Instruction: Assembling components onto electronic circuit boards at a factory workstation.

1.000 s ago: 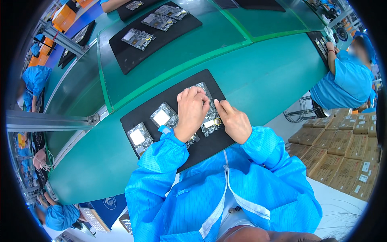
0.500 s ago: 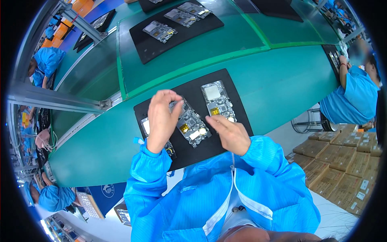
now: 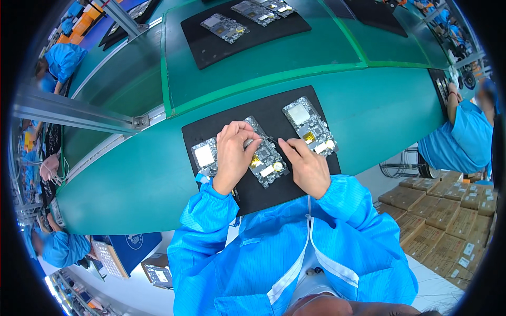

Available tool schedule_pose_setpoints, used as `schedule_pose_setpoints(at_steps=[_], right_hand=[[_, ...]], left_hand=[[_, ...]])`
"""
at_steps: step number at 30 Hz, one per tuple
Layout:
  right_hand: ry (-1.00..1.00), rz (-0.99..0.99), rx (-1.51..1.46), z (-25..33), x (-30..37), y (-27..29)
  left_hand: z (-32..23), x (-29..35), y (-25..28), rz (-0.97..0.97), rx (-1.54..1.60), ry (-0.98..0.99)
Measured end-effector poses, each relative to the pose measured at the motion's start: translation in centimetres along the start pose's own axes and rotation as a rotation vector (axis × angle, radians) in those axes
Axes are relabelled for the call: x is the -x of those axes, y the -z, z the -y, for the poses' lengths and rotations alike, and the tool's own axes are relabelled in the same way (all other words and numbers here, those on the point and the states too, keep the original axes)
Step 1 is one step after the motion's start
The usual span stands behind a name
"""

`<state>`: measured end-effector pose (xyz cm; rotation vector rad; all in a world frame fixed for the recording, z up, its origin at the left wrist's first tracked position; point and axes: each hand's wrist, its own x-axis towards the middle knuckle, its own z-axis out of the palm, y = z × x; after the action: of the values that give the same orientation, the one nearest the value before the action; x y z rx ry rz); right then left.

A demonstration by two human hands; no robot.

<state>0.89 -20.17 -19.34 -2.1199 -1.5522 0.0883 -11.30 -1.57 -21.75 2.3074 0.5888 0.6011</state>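
Three circuit boards lie on a black mat [image 3: 263, 197] in front of me. My left hand [image 3: 234, 152] is over the upper part of the middle circuit board [image 3: 268, 160], thumb and forefinger pinched together. What they hold, if anything, is too small to make out. To its right, my right hand [image 3: 308, 167] pinches a thin dark tool [image 3: 274, 141] whose tip points toward the left fingertips. The left circuit board [image 3: 204, 155] is partly hidden by my left hand and sleeve. The right circuit board [image 3: 310, 126] lies beyond my right hand, with a silver shield and gold patch showing.
Behind a green-edged strip, another black mat [image 3: 211, 55] carries several boards. A metal frame post [image 3: 79, 113] juts in from the left. Co-workers in blue sit at the left and at the right [image 3: 458, 126]. Cardboard boxes [image 3: 432, 210] are stacked on the lower right floor.
My view has shifted, so the mat and boards sit differently in it. My right hand has come closer to my left over the middle board, and the dark tool now shows at its fingertips.
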Motion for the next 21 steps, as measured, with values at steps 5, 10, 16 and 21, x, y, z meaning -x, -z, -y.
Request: schedule_pose_setpoints(at_steps=[5,10,16,21], right_hand=[[0.002,0.024,0.052,0.5,-0.9,-1.6],[-0.007,-0.002,0.014,0.4,-0.9,-1.8],[-0.053,-0.015,-0.007,0.3,-0.8,-1.9],[-0.043,-0.027,-0.018,0.2,-0.7,-2.0]], left_hand=[[-0.2,-0.1,-0.3,-0.014,-0.016,-0.013],[-0.2,0.0,-0.3,-0.016,-0.023,-0.01],[-0.2,0.0,-0.4,-0.032,-0.024,-0.028],[-0.2,0.1,-0.5,-0.041,-0.044,-0.047]])
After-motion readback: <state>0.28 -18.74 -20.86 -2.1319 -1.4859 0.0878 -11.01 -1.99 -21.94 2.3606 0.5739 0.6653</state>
